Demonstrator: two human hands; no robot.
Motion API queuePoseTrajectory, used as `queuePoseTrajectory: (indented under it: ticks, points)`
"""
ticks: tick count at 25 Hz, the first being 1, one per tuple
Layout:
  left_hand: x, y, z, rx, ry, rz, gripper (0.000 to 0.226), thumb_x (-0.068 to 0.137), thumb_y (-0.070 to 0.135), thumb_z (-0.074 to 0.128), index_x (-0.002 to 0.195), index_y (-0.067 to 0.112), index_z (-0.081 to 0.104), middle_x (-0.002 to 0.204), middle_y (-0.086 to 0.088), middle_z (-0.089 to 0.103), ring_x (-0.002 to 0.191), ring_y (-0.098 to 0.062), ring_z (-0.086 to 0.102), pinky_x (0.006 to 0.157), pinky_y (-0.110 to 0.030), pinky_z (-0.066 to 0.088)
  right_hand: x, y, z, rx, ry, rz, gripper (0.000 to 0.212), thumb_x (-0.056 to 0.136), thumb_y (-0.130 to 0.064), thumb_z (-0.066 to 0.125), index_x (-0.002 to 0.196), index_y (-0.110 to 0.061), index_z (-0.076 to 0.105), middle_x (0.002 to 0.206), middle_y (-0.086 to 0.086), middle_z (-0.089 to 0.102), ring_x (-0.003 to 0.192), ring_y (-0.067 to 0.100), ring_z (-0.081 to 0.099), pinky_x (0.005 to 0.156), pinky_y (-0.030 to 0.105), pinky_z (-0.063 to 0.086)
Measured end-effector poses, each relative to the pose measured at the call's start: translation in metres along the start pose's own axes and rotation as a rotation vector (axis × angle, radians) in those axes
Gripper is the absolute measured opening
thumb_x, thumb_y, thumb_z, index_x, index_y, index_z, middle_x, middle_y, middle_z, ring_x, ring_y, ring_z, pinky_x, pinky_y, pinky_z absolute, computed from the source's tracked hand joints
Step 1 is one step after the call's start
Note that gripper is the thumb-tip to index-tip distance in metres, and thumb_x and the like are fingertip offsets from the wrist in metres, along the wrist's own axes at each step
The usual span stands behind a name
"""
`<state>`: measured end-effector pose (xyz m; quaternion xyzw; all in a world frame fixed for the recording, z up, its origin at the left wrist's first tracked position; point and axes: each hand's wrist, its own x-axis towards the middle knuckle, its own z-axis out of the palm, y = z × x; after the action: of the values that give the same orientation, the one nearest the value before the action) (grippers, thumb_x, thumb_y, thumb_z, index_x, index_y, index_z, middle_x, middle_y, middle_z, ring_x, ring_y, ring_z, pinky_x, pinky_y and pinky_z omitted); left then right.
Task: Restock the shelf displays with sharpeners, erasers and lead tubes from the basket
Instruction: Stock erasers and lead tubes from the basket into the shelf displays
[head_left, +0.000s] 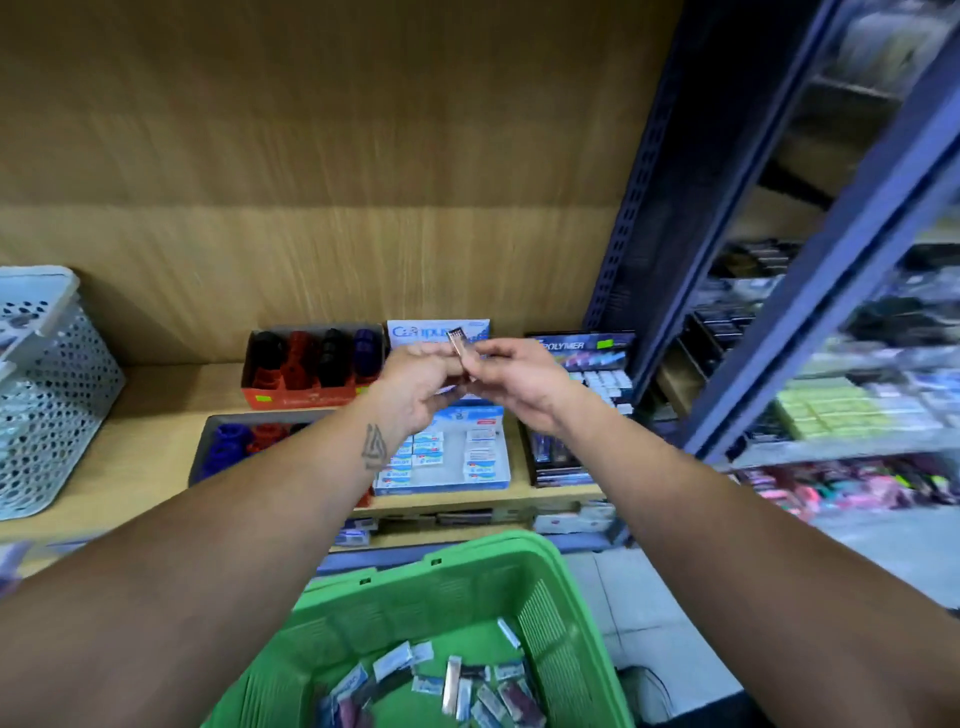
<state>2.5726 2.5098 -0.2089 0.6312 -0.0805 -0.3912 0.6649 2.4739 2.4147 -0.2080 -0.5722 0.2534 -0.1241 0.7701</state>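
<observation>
your left hand and right hand together pinch a slim lead tube; likely light, stiff, slippery, so hold its flat sides.

On the shelf in front of me, the blue display box showed the word "Campus" in white letters on its raised back card, partly covered by what I held. To the right, the dark display box carried the word "POLYMER" on its top card. The print on the small white packets was too blurred for me to read.
</observation>
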Motion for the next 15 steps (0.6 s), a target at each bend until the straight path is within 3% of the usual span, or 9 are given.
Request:
queuePoseTrajectory:
  ticks: [4, 8, 11, 13, 15]
  points:
    - [-0.025, -0.008, 0.039, -0.040, -0.083, -0.071, 0.030, 0.079, -0.008, 0.074, 0.106, -0.003, 0.061, 0.080, -0.019, 0.070, 0.059, -0.023, 0.070, 0.057, -0.031, 0.060, -0.039, -0.011, -0.045, -0.105, 0.107, -0.070, 0.010, 0.088, 0.007, 0.066, 0.093, -0.002, 0.066, 0.082, 0.015, 0.066, 0.071, 0.019, 0.064, 0.073, 0.024, 0.058]
    - [-0.039, -0.011, 0.073, -0.056, -0.153, -0.087, 0.023, 0.086, -0.008, 0.067, 0.108, -0.010, 0.064, 0.087, -0.024, 0.071, 0.073, -0.030, 0.072, 0.066, -0.035, 0.062, -0.054, -0.039, -0.086, -0.446, 0.309, -0.102, 0.006, 0.085, 0.004, 0.073, 0.087, 0.001, 0.068, 0.073, 0.013, 0.065, 0.059, 0.016, 0.064, 0.061, 0.027, 0.059]
    - [-0.040, -0.016, 0.084, 0.315, -0.103, -0.021, 0.013, 0.086, -0.002, 0.069, 0.096, 0.004, 0.064, 0.085, -0.018, 0.069, 0.067, -0.024, 0.067, 0.069, -0.037, 0.060, -0.050, -0.066, -0.116, -0.974, 0.394, -0.143, 0.006, 0.084, -0.001, 0.075, 0.081, -0.003, 0.071, 0.078, 0.012, 0.069, 0.068, 0.026, 0.070, 0.068, 0.036, 0.060]
    - [-0.036, -0.025, 0.085, 0.514, -0.098, 0.042, 0.016, 0.086, -0.001, 0.069, 0.095, 0.009, 0.061, 0.086, -0.014, 0.067, 0.067, -0.021, 0.063, 0.065, -0.035, 0.059, -0.046, -0.078, -0.130, -1.447, 0.300, -0.109, 0.010, 0.085, 0.000, 0.072, 0.084, -0.009, 0.074, 0.090, 0.008, 0.070, 0.082, 0.026, 0.068, 0.076, 0.037, 0.059]
    - [-0.033, -0.035, 0.088, 0.675, -0.130, 0.103, 0.015, 0.084, 0.000, 0.071, 0.096, 0.008, 0.064, 0.092, -0.013, 0.067, 0.075, -0.025, 0.064, 0.070, -0.038, 0.060, -0.043, -0.076, -0.136, -1.723, 0.185, -0.049, 0.022, 0.085, 0.006, 0.064, 0.086, -0.013, 0.074, 0.097, 0.007, 0.069, 0.088, 0.026, 0.066, 0.079, 0.038, 0.058]
